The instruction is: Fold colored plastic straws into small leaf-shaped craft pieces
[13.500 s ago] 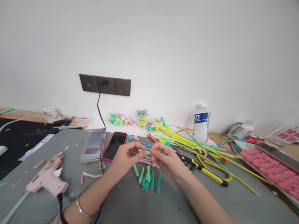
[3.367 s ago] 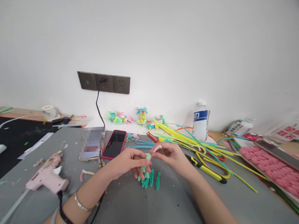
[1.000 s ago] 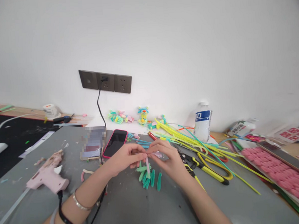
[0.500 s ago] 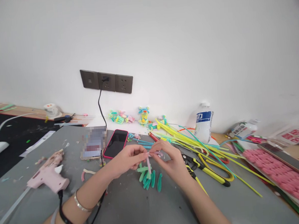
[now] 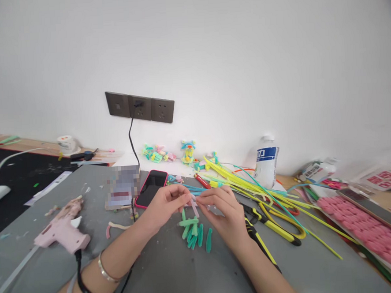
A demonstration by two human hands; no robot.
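Note:
My left hand [image 5: 172, 204] pinches a lilac pipe cleaner [image 5: 195, 209] between thumb and forefinger. One end of it hangs down below the fingertips. My right hand [image 5: 223, 209] has its thumb and fingers closed on the same strip, its tips almost meeting the left ones; part of the strip is hidden by the fingers. Just below lies a small pile of folded green pipe cleaners [image 5: 190, 231], light and dark. A dark green one [image 5: 208, 240] lies apart to the right. Pliers with yellow-and-black handles [image 5: 282, 234] lie beside and partly under my right forearm.
A pink glue gun [image 5: 62, 230] lies left, its black cord crossing my left forearm. A pink-edged phone [image 5: 152, 188] lies behind my left hand. Long yellow pipe cleaners [image 5: 237, 179], a white bottle [image 5: 265, 162] and small figures [image 5: 188, 152] stand or lie toward the wall.
Earlier my hands worked a green piece; now they hold a lilac one. Light green pieces have joined the pile. In the last second the lilac strip's hanging end has shifted and my right hand turned slightly.

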